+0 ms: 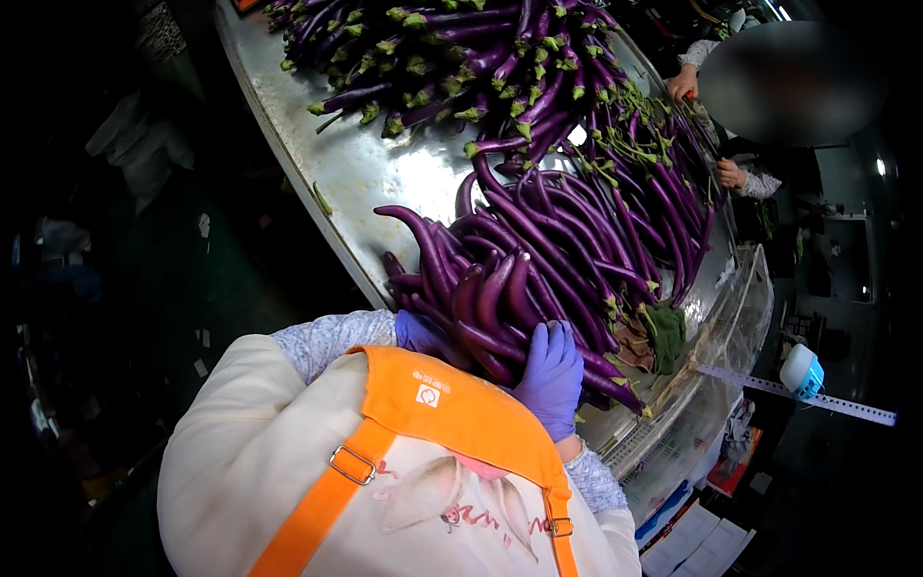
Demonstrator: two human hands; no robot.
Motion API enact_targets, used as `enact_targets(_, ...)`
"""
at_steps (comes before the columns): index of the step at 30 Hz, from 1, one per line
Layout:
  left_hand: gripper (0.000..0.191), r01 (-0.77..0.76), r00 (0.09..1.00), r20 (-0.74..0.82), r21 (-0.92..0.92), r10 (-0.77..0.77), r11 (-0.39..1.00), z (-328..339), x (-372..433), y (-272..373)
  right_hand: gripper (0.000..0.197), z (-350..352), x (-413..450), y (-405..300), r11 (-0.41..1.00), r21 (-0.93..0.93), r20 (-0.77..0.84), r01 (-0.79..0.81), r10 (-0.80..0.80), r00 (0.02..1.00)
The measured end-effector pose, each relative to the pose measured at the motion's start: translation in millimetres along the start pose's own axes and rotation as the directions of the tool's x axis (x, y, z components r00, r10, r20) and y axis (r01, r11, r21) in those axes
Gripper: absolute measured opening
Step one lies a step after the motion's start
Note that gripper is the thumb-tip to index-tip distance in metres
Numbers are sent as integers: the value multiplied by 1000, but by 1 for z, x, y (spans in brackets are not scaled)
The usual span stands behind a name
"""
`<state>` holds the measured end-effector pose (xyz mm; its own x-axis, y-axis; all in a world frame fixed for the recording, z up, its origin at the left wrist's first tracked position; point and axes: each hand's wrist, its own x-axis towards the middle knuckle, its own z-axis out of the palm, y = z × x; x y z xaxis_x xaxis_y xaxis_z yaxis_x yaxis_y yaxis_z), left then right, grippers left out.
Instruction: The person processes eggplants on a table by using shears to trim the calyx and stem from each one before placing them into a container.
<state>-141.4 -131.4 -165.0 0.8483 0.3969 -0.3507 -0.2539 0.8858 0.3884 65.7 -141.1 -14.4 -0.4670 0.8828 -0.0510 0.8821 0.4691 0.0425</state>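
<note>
My right hand, in a purple glove, lies over several long purple eggplants at the near end of a metal table. Its fingers lie close together and curve over them, with stem ends sticking out to the right. My left hand, gloved alike, is against the left side of the same bunch. Eggplants and my orange apron hide most of its fingers. Curved tips of the bunch point away from me, and more eggplants lie just beyond.
A large eggplant heap with green caps covers the table's far end. Green and brown cloths lie right of my right hand. Plastic-covered crates stand beside the table. Across it, another person's hands are at the right edge.
</note>
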Motion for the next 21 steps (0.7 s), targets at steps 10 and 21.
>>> enact_targets(10, 39, 15, 1000, -4, -9, -15, 1000, 4, 4, 1, 90, 4, -3, -1, 1000, 22, -25, 6, -5, 1000)
enact_targets(21, 35, 166, 976, -137, -42, -170, 985, 48, -18, 38, 36, 10, 41, 49, 864, 498, -136, 65, 4, 991)
